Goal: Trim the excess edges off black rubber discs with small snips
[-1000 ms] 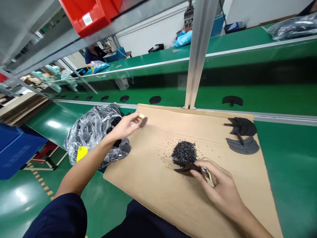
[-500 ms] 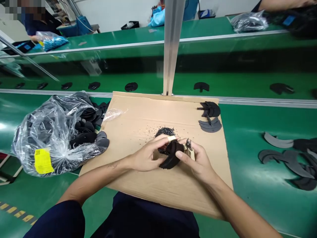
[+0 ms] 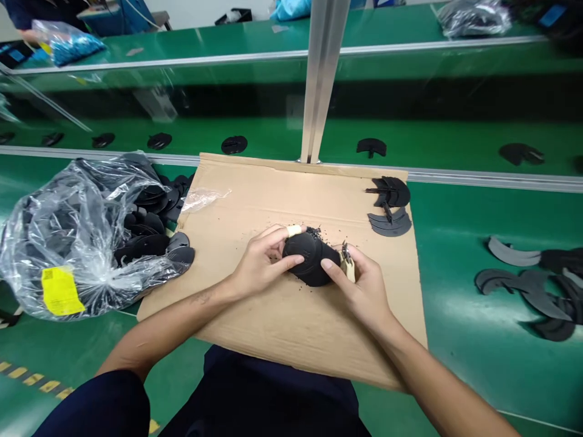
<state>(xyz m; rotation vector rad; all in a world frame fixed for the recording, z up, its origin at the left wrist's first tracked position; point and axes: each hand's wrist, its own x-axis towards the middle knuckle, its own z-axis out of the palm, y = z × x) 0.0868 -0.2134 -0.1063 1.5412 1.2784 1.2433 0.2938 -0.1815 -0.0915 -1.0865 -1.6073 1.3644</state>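
Observation:
Both hands meet over the middle of a brown cardboard sheet (image 3: 282, 315). My left hand (image 3: 262, 264), with a taped fingertip, grips a round black plastic part (image 3: 308, 262) from the left. My right hand (image 3: 359, 285) pinches the same part from the right and also holds small cutters (image 3: 347, 261) with a tan handle in its palm. A little heap of black plastic trimmings (image 3: 314, 232) shows just beyond the part, mostly hidden by it.
A clear plastic bag (image 3: 77, 230) full of black parts lies at the left. Trimmed black pieces (image 3: 389, 209) are stacked on the cardboard's far right corner. More black offcuts (image 3: 532, 285) lie on the green table at right. An aluminium post (image 3: 319, 79) stands behind the cardboard.
My left hand came back from the bag with a black part and joined my right hand. The part has turned from edge-on to face-up between both hands.

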